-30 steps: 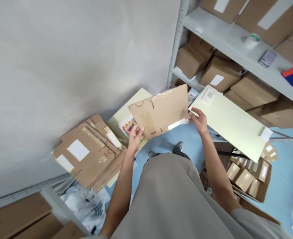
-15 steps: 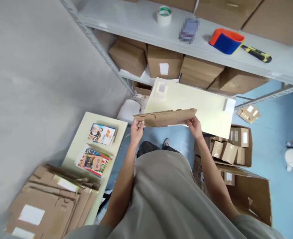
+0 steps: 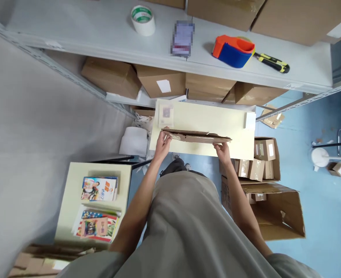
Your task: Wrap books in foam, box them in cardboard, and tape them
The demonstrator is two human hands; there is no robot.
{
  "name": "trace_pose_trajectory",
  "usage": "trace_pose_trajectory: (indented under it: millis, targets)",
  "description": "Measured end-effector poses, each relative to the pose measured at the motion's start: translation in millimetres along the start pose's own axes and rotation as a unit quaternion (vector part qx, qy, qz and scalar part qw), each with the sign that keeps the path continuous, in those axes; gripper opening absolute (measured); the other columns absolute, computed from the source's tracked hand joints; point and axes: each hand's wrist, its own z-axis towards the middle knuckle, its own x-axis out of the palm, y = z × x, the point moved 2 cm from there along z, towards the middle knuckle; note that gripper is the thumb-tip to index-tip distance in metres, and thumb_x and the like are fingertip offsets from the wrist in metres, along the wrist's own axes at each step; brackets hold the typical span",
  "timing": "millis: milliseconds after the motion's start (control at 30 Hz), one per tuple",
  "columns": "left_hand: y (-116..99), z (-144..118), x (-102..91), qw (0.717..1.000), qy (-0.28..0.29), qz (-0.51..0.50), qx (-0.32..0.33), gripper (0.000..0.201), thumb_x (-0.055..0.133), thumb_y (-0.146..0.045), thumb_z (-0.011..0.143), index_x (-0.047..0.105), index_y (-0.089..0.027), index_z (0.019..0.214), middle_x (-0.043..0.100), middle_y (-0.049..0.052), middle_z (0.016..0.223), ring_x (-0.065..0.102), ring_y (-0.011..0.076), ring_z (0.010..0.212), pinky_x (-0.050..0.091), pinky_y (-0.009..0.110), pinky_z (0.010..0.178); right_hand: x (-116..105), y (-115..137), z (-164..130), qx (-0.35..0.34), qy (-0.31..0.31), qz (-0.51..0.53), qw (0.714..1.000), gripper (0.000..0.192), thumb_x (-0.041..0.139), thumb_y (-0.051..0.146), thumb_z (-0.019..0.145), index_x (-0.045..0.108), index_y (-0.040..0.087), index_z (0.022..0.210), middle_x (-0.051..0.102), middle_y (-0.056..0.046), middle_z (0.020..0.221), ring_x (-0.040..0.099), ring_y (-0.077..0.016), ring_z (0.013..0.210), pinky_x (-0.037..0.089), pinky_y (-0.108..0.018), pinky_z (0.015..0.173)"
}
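A flattened cardboard box (image 3: 198, 138) is held up between my hands over the front part of the pale yellow table (image 3: 211, 116). My left hand (image 3: 163, 144) is closed on its left end, thumb against the near face. At the right end, my right hand (image 3: 222, 151) grips the lower edge. The cardboard is seen nearly edge-on, with its folded layers slightly parted along the top. A small flat item in clear wrapping (image 3: 166, 114) lies on the table beyond my left hand. A stack of white cards or papers (image 3: 249, 121) rests at the table's right end.
The shelf above holds a tape roll (image 3: 143, 20), an orange-and-blue tape dispenser (image 3: 233, 51) and a box cutter (image 3: 272, 62). Magazines (image 3: 99, 188) lie on the left side table, beside flattened cartons (image 3: 40, 264). Large open cartons (image 3: 280, 216) stand at right.
My view has swung to the right and levelled. The flattened box, still in both hands, has tipped so that more of its top edge shows.
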Motion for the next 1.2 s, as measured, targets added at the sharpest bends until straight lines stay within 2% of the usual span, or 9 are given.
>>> trace_pose_trajectory:
  millis: [67,267,367,467,600,767,867,1000,1200]
  targets:
    - [0,21,5.1,1.000,0.020,-0.019,0.000,0.046,0.061,-0.043,0.102,0.061,-0.025,0.145,0.069,0.015,0.160,0.058,0.0296,0.161,0.047,0.049,0.135,4,7,7,0.016,0.003,-0.006,1.000,0.065,0.071,0.069,0.090,0.067,0.025,0.137,0.077,-0.019,0.143,0.079,-0.0370,0.120,0.066,-0.057,0.102]
    - [6,70,29.3,0.986,0.158,-0.060,-0.015,0.052,0.057,-0.041,0.103,0.066,-0.025,0.152,0.070,0.014,0.162,0.060,0.0312,0.158,0.048,0.051,0.135,38,29,15,0.027,0.011,0.017,0.999,0.077,0.071,0.073,0.092,0.064,0.028,0.154,0.072,-0.015,0.158,0.080,-0.0365,0.123,0.066,-0.053,0.108]
    - [15,86,35.8,0.985,0.159,-0.053,-0.028,0.055,0.059,-0.045,0.105,0.066,-0.026,0.156,0.062,0.013,0.172,0.052,0.0310,0.166,0.040,0.051,0.140,50,35,16,0.035,-0.012,0.028,0.999,0.081,0.070,0.074,0.092,0.064,0.028,0.158,0.070,-0.014,0.161,0.080,-0.0362,0.123,0.064,-0.054,0.113]
    - [23,96,33.5,0.985,0.146,-0.043,-0.082,0.060,0.063,-0.053,0.104,0.066,-0.027,0.158,0.059,0.015,0.173,0.057,0.0333,0.161,0.051,0.051,0.131,52,33,15,0.039,-0.013,0.028,0.999,0.081,0.067,0.075,0.093,0.067,0.028,0.158,0.070,-0.014,0.161,0.078,-0.0366,0.129,0.064,-0.053,0.111]
    - [23,101,25.8,0.977,0.155,-0.051,-0.137,0.061,0.062,-0.061,0.105,0.068,-0.023,0.153,0.073,0.018,0.153,0.073,0.0322,0.137,0.066,0.046,0.107,36,27,19,0.056,-0.037,0.025,0.997,0.077,0.065,0.083,0.092,0.081,0.023,0.139,0.081,-0.014,0.141,0.074,-0.0375,0.129,0.066,-0.055,0.108]
    - [9,96,24.6,0.976,0.131,-0.035,-0.170,0.053,0.066,-0.064,0.102,0.076,-0.021,0.131,0.081,0.016,0.133,0.077,0.0309,0.125,0.068,0.045,0.101,5,39,46,0.083,-0.009,0.098,0.992,0.074,0.071,0.093,0.088,0.083,0.023,0.108,0.083,-0.012,0.116,0.076,-0.0352,0.122,0.065,-0.057,0.113]
    - [1,90,32.2,0.972,0.137,-0.069,-0.180,0.060,0.074,-0.072,0.095,0.080,-0.020,0.125,0.083,0.015,0.129,0.078,0.0326,0.123,0.068,0.046,0.103,-18,56,66,0.084,0.039,0.098,0.991,0.072,0.072,0.094,0.089,0.079,0.024,0.108,0.082,-0.011,0.117,0.076,-0.0324,0.121,0.066,-0.055,0.114]
    - [-6,83,45.7,0.970,0.125,-0.096,-0.184,0.077,0.081,-0.083,0.084,0.083,-0.019,0.128,0.083,0.017,0.134,0.077,0.0362,0.130,0.065,0.051,0.110,-47,70,91,0.085,0.092,0.069,0.990,0.075,0.068,0.095,0.093,0.078,0.026,0.121,0.081,-0.012,0.130,0.076,-0.0313,0.127,0.066,-0.053,0.115]
    - [-13,72,61.9,0.970,0.117,-0.075,-0.200,0.092,0.082,-0.090,0.081,0.079,-0.021,0.143,0.081,0.019,0.144,0.076,0.0392,0.136,0.068,0.052,0.108,-66,60,118,0.108,0.175,0.044,0.978,0.075,0.074,0.091,0.092,0.077,0.026,0.128,0.081,-0.013,0.136,0.077,-0.0316,0.126,0.066,-0.052,0.111]
